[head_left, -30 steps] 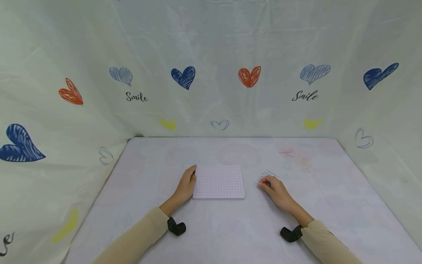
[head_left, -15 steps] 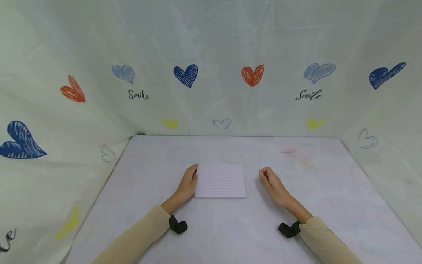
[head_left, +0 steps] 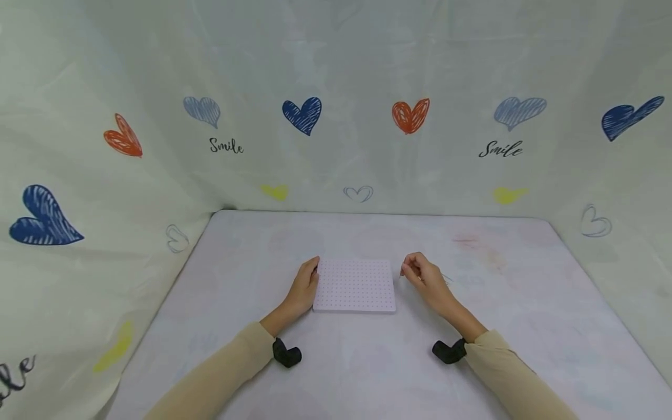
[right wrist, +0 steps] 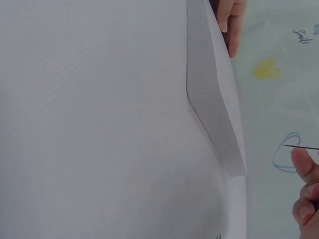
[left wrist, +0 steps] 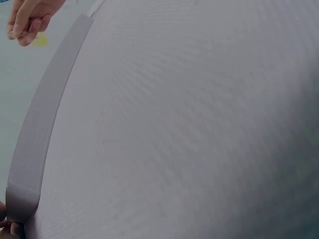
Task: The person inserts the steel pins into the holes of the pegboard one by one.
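Note:
A pale lilac board [head_left: 354, 286] dotted with rows of small holes lies flat on the table in the head view. My left hand [head_left: 303, 287] grips its left edge; in the right wrist view those fingers [right wrist: 233, 30] show against the board's side. Just off the board's right edge, my right hand [head_left: 427, 283] pinches a thin dark needle [right wrist: 294, 146] between thumb and forefinger. The needle's pointed end sticks out past the fingertips in the right wrist view. Several more thin dark needles [head_left: 447, 279] lie on the table, partly hidden behind my right hand.
The white table [head_left: 336, 361] reaches back to a pale curtain [head_left: 346, 58] printed with hearts and the word "Smile". Faint reddish stains [head_left: 472, 242] mark the table at the far right. A black camera mount sits on each wrist.
My right hand has lifted a needle from the ones lying on the table and moved left, toward the board. The left hand keeps its grip on the board's edge. The head view has shifted slightly.

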A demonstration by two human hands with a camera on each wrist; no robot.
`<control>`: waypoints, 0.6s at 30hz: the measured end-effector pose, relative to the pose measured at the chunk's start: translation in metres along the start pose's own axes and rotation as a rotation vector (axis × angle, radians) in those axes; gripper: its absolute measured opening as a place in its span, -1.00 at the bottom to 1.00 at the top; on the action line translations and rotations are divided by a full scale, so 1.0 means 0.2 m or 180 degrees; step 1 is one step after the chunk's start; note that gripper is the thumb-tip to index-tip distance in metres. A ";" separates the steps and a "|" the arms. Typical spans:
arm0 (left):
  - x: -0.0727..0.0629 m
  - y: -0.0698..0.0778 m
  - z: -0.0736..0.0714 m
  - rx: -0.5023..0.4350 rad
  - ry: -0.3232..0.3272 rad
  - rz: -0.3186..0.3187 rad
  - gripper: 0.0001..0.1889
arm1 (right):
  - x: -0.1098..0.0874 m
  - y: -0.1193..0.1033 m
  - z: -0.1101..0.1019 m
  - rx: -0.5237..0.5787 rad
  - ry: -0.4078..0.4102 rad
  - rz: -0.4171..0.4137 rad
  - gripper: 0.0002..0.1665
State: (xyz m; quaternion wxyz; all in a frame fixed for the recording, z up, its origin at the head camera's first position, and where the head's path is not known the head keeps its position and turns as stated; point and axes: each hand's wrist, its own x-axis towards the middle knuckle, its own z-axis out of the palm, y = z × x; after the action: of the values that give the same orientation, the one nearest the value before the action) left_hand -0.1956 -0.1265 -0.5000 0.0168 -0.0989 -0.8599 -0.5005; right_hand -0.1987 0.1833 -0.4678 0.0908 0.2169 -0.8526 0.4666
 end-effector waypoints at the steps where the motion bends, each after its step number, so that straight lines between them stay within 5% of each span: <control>1: 0.00 0.00 0.00 0.0014 -0.0007 -0.0001 -0.52 | 0.01 0.00 0.01 -0.0008 0.0012 -0.0008 -0.94; 18: 0.00 0.02 -0.01 0.0006 -0.0043 -0.0126 -0.51 | 0.13 -0.06 0.16 0.0004 0.0036 -0.0233 -0.95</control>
State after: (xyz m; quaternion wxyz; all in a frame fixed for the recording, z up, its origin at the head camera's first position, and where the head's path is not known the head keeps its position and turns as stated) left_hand -0.1957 -0.1257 -0.4966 0.0012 -0.0852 -0.8623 -0.4992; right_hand -0.2146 0.1433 -0.4674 0.1126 0.2453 -0.8433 0.4647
